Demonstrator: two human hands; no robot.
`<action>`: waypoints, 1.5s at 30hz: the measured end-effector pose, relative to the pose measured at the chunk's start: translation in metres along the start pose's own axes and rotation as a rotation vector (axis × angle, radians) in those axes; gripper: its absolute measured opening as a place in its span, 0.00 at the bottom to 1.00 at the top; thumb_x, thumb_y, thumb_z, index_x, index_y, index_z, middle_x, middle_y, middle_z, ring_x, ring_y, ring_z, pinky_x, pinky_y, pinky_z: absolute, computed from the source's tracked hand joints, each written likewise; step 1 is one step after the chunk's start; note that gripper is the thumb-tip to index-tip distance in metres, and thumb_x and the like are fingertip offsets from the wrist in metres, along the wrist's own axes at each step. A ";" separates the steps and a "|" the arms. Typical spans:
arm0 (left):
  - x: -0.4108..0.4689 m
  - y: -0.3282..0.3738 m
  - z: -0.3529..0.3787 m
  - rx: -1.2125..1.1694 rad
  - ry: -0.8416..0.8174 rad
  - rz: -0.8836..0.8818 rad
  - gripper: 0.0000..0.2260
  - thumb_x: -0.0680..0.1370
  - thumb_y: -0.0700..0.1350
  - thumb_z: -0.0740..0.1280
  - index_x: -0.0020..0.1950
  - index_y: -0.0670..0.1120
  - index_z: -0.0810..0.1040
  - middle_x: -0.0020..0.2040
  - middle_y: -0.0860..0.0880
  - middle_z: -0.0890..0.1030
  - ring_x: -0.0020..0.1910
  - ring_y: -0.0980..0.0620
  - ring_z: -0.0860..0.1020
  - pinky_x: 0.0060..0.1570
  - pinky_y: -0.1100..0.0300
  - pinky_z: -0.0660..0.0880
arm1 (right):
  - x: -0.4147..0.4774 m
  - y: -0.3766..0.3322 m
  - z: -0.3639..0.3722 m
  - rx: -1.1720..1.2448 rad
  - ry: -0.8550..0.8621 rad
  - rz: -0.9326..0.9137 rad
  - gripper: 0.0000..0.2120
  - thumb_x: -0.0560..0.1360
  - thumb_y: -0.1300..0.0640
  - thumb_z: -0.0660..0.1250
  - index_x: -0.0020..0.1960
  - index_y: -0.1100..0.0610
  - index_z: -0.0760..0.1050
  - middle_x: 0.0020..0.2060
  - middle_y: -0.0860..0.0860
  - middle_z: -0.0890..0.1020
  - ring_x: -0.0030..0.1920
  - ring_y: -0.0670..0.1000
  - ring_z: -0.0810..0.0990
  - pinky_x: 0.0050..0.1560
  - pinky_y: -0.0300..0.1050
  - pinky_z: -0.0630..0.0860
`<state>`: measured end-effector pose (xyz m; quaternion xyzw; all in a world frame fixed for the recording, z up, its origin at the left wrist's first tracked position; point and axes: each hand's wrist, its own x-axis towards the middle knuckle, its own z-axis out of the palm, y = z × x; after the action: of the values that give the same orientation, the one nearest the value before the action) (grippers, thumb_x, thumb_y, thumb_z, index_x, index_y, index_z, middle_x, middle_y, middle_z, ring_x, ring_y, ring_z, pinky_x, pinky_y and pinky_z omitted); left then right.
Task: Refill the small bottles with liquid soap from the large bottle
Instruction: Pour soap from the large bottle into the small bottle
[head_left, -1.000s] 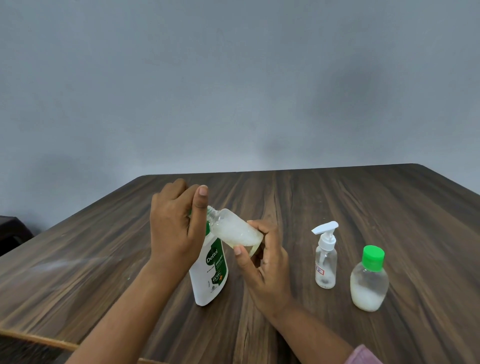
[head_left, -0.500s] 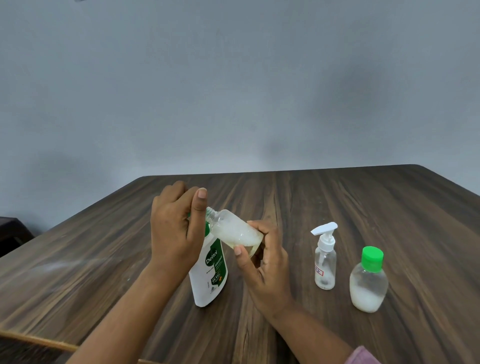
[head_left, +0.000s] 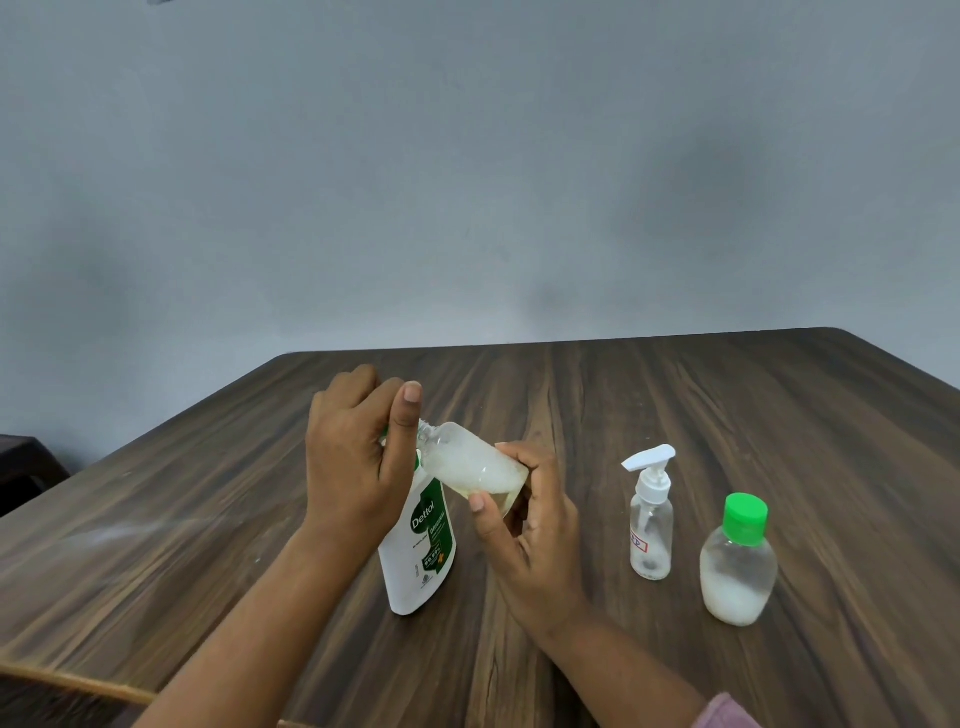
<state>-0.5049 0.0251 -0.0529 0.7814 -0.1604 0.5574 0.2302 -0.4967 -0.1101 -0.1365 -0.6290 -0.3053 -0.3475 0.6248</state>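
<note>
Filling the second small bottle at the pump

We are pressing the tall white large bottle (head_left: 421, 551) with our closed left hand (head_left: 358, 467), our right hand (head_left: 524, 525) gripping the tilted clear small bottle (head_left: 470, 465); right, the green-capped bottle (head_left: 737, 566) looks partly filled, the clear spray bottle (head_left: 652, 525) near-empty.

The white soap bottle (head_left: 420, 551) reads "Dettol" on its green label. The pump bottle (head_left: 651, 525) carries a small sticker with red marks too small to read.
</note>
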 end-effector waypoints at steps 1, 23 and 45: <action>-0.002 0.000 -0.001 -0.001 0.002 0.001 0.15 0.81 0.49 0.54 0.34 0.53 0.59 0.32 0.59 0.60 0.31 0.57 0.62 0.34 0.57 0.58 | 0.000 -0.001 0.000 0.005 -0.002 0.004 0.16 0.76 0.42 0.62 0.59 0.50 0.66 0.44 0.38 0.75 0.37 0.45 0.78 0.29 0.42 0.75; 0.000 0.002 -0.003 0.034 -0.007 0.002 0.16 0.82 0.53 0.50 0.35 0.52 0.62 0.32 0.58 0.61 0.31 0.52 0.62 0.35 0.55 0.60 | -0.001 0.001 0.001 -0.007 -0.021 0.033 0.18 0.76 0.39 0.60 0.59 0.49 0.66 0.44 0.41 0.76 0.38 0.44 0.79 0.30 0.38 0.76; 0.017 0.001 -0.005 0.030 -0.062 0.063 0.18 0.82 0.51 0.51 0.31 0.51 0.58 0.28 0.55 0.60 0.27 0.51 0.62 0.31 0.55 0.58 | 0.000 0.000 0.002 -0.029 -0.005 0.027 0.19 0.76 0.38 0.60 0.59 0.49 0.66 0.45 0.42 0.76 0.38 0.46 0.78 0.30 0.41 0.76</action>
<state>-0.5038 0.0265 -0.0357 0.7962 -0.1835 0.5423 0.1956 -0.4966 -0.1084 -0.1368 -0.6431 -0.2934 -0.3416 0.6194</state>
